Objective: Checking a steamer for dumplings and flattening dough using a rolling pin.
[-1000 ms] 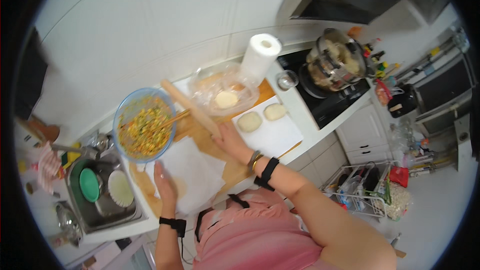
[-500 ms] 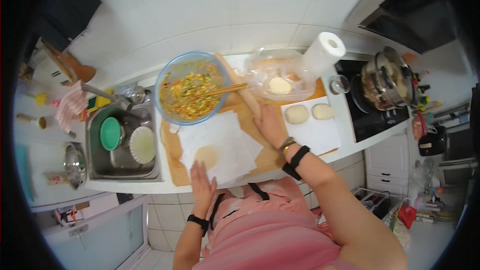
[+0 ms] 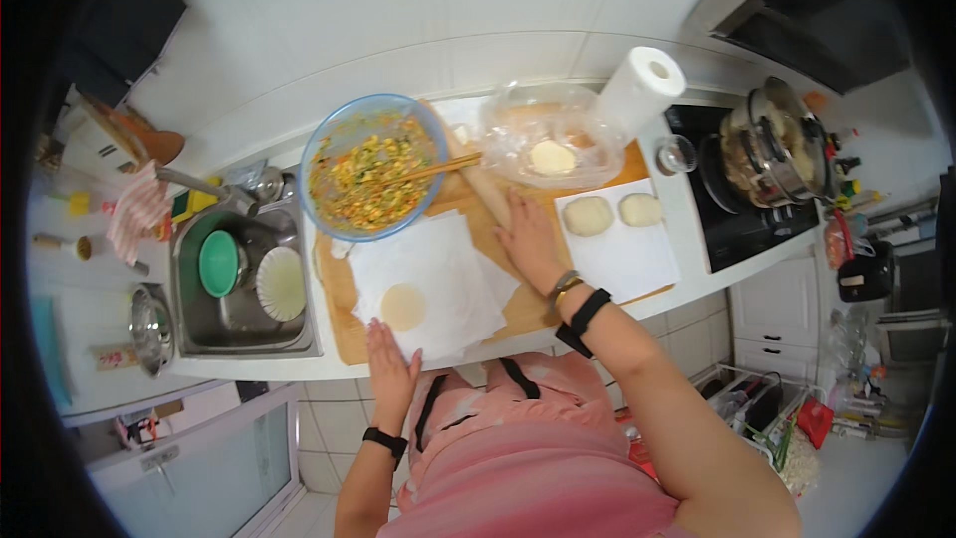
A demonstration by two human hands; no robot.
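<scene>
My left hand [image 3: 392, 364] lies with its fingers stretched out on the near edge of a stack of white paper sheets [image 3: 438, 254], holding nothing. Just beyond its fingertips, a thin, pale round of dough [image 3: 402, 307] rests on the paper. My right hand [image 3: 533, 244] is closed around the near end of a wooden rolling pin [image 3: 486, 191], which slants away across the cutting board [image 3: 349, 329]. To its right, two pale dough pieces [image 3: 589, 216] sit on another white sheet [image 3: 627, 264].
A glass bowl [image 3: 311, 209] of chopped filling, with chopsticks [image 3: 438, 168] in it, stands far left on the board. Behind are a clear plastic bag [image 3: 508, 125] with dough and a paper towel roll [image 3: 637, 90]. A sink [image 3: 249, 339] is left; a stove [image 3: 737, 239] with pots right.
My left hand has drawn slightly back and left from the thin dough round. My right hand stays at the rolling pin's near end. The whole view has shifted a little.
</scene>
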